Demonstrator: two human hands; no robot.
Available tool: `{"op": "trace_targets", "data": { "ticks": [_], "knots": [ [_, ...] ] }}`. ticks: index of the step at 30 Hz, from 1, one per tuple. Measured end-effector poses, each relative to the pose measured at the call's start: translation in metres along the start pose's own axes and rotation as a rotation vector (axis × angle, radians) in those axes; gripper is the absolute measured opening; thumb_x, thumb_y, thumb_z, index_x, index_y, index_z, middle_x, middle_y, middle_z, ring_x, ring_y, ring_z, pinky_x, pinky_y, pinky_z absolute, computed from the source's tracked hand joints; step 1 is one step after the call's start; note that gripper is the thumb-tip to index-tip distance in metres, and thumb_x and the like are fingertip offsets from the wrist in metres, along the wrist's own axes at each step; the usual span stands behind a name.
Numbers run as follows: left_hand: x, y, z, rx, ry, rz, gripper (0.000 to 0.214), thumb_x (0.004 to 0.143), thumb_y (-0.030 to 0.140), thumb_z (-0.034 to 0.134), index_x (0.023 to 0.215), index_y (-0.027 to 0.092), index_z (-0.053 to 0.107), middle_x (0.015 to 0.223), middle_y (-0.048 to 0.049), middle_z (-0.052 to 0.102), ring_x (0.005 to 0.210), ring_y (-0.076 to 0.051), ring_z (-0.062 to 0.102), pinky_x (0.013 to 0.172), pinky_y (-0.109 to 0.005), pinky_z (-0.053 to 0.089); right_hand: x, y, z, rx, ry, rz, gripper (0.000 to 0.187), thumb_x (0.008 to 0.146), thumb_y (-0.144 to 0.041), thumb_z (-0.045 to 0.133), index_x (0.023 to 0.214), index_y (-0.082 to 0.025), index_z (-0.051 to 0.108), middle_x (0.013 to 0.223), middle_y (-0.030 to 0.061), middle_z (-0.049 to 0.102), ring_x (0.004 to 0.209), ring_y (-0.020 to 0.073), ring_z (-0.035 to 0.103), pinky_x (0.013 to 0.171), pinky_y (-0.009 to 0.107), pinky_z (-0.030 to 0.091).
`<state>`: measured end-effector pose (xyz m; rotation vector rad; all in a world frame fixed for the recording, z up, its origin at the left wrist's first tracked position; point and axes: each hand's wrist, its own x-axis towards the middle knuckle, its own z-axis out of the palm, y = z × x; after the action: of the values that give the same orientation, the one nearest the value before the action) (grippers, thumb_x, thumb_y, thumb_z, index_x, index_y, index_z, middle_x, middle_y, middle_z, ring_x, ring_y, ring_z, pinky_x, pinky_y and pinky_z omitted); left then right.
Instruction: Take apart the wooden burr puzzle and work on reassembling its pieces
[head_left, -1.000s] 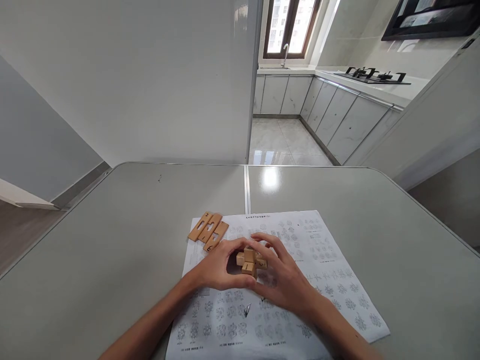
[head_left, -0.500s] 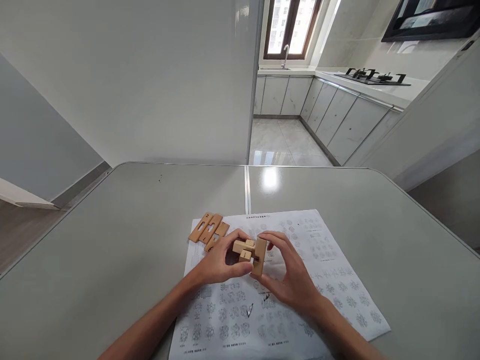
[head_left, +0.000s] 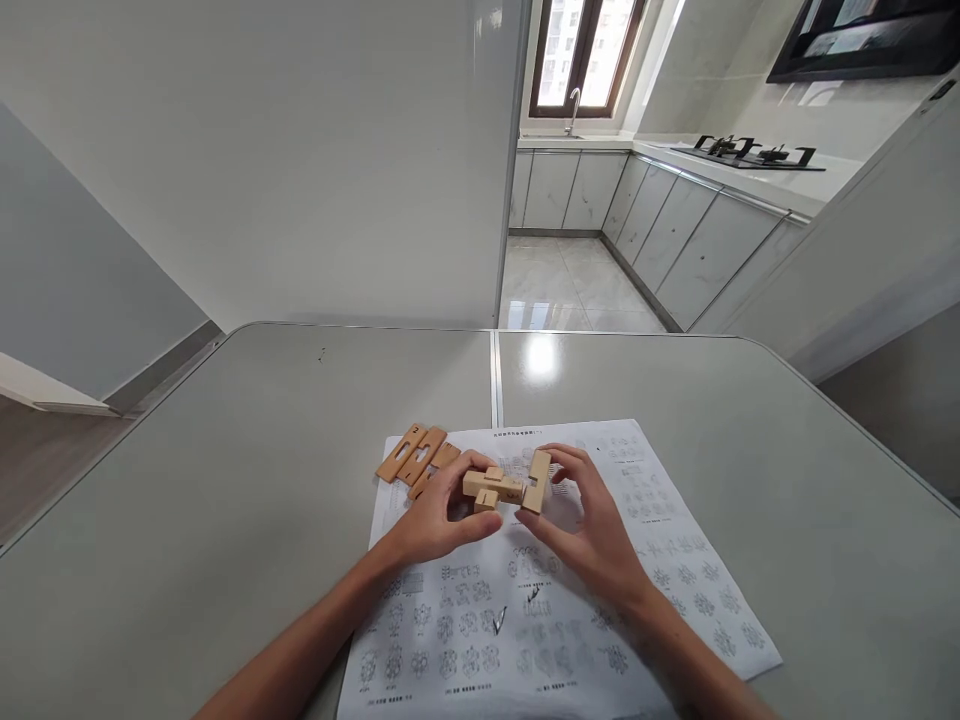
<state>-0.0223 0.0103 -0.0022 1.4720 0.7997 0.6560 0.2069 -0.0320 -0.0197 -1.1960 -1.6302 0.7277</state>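
My left hand is closed round a small assembly of interlocking wooden puzzle pieces, thumb at the front and fingers behind. Between the thumb and fingers of my right hand is a notched wooden puzzle piece, tilted upright. Its notch faces the right end of the assembly, and the two are very close; whether they touch I cannot tell. Both hands hover over a printed instruction sheet with rows of small diagrams. Three flat wooden pieces, with slots and numbers, lie at the sheet's upper left corner, partly behind my left hand.
The sheet lies on a grey table with a pale seam down its middle. A white wall panel stands behind the table's far edge. Beyond it are kitchen cabinets and a gas hob.
My right hand has drawn the notched piece up and rightward, away from the assembly, baring the assembly's right end. My left hand has barely moved.
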Motion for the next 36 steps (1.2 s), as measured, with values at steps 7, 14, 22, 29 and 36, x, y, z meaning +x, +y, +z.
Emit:
{"op": "trace_targets", "data": {
  "ticks": [7, 14, 22, 29, 36],
  "knots": [
    [0.001, -0.001, 0.004, 0.016, 0.047, 0.022, 0.060, 0.078, 0.052, 0.085, 0.119, 0.022, 0.054, 0.096, -0.0009, 0.056, 0.079, -0.014, 0.053, 0.072, -0.027, 0.045, -0.004, 0.014, 0.007, -0.181, 0.010, 0.005, 0.051, 0.089, -0.036, 0.077, 0.134, -0.027, 0.055, 0.139, 0.0135, 0.053, 0.131, 0.0342, 0.054, 0.107, 0.056, 0.052],
    [-0.001, 0.002, 0.005, 0.068, 0.073, -0.016, 0.062, 0.078, 0.046, 0.087, 0.127, 0.025, 0.056, 0.109, -0.0041, 0.063, 0.090, -0.019, 0.062, 0.079, -0.032, 0.053, -0.007, 0.014, 0.009, -0.332, -0.063, 0.034, 0.049, 0.090, -0.037, 0.075, 0.135, -0.027, 0.058, 0.144, 0.0140, 0.051, 0.137, 0.0372, 0.047, 0.110, 0.061, 0.050],
    [0.002, 0.002, 0.008, 0.087, 0.118, -0.040, 0.062, 0.078, 0.044, 0.088, 0.128, 0.025, 0.057, 0.110, -0.0046, 0.065, 0.091, -0.019, 0.064, 0.079, -0.033, 0.055, -0.007, 0.014, 0.008, -0.283, -0.104, 0.008, 0.066, 0.092, -0.037, 0.072, 0.153, -0.033, 0.047, 0.155, 0.0125, 0.045, 0.146, 0.0385, 0.041, 0.115, 0.064, 0.045],
    [0.003, 0.003, 0.010, 0.131, 0.163, -0.033, 0.063, 0.077, 0.043, 0.088, 0.130, 0.026, 0.057, 0.109, -0.0033, 0.064, 0.081, -0.015, 0.061, 0.076, -0.032, 0.055, -0.004, 0.007, 0.003, -0.118, -0.049, 0.012, 0.030, 0.102, -0.037, 0.061, 0.131, -0.033, 0.063, 0.148, 0.0094, 0.053, 0.139, 0.0315, 0.051, 0.113, 0.054, 0.050],
    [0.001, 0.006, 0.011, 0.169, 0.058, -0.006, 0.067, 0.077, 0.041, 0.089, 0.135, 0.028, 0.058, 0.091, 0.0018, 0.060, 0.073, -0.013, 0.057, 0.068, -0.028, 0.052, -0.001, 0.006, 0.002, -0.039, -0.055, -0.027, 0.016, 0.102, -0.033, 0.061, 0.115, -0.031, 0.069, 0.134, 0.0092, 0.061, 0.127, 0.0293, 0.060, 0.108, 0.049, 0.051]
  ]
}}
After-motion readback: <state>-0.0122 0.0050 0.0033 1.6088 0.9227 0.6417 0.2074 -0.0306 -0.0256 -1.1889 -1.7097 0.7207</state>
